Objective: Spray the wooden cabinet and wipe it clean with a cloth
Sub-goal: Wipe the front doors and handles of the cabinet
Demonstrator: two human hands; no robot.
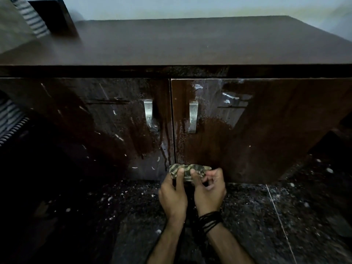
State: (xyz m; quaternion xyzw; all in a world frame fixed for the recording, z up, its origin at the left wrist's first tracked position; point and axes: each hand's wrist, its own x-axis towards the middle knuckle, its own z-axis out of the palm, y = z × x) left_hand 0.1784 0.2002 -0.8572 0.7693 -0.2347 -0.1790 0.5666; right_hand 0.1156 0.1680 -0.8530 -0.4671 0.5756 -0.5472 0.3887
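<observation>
Cabinet point(247, 130) doors wet with spray, checked cloth point(187, 171) bunched in both hands point(190, 189) at the base seam: best refolded flat, wiped upward.

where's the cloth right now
Head view, low centre: the striped cloth is bunched in both hands, against the bottom of the cabinet doors near their centre gap.

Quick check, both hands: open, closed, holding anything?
Left hand: closed on the bunched checked cloth, low against the cabinet doors.
Right hand: closed on the same cloth.
</observation>
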